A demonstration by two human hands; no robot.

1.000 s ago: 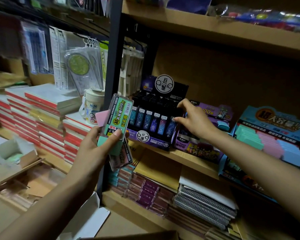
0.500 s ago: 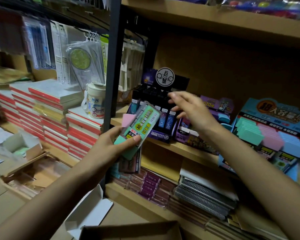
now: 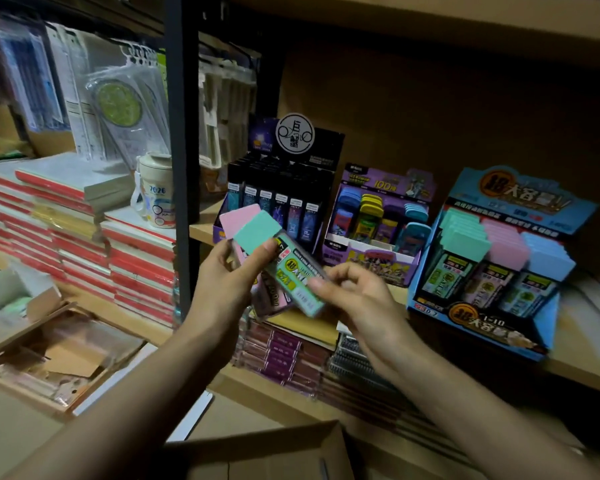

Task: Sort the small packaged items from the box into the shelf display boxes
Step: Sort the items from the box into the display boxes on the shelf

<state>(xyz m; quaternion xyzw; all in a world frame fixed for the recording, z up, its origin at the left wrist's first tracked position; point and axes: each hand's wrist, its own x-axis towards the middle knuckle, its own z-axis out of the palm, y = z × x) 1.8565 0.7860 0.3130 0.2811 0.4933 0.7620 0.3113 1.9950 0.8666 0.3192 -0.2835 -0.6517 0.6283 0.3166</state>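
Two flat packs are fanned in the left hand (image 3: 222,289), a green pack (image 3: 281,261) in front and a pink pack (image 3: 239,216) behind it. The left thumb presses across the green pack while the fingers curl behind both. The right hand (image 3: 357,299) pinches the lower end of the green pack between thumb and fingertips. Both packs are held in the air in front of the shelf (image 3: 201,230), just before the black display box (image 3: 293,140). To its right stand a purple display box (image 3: 371,261) and a blue display box (image 3: 482,323) with rows of green, pink and blue packs. An open cardboard box (image 3: 264,448) sits below the arms, and red-edged notebooks (image 3: 136,265) are stacked at left.
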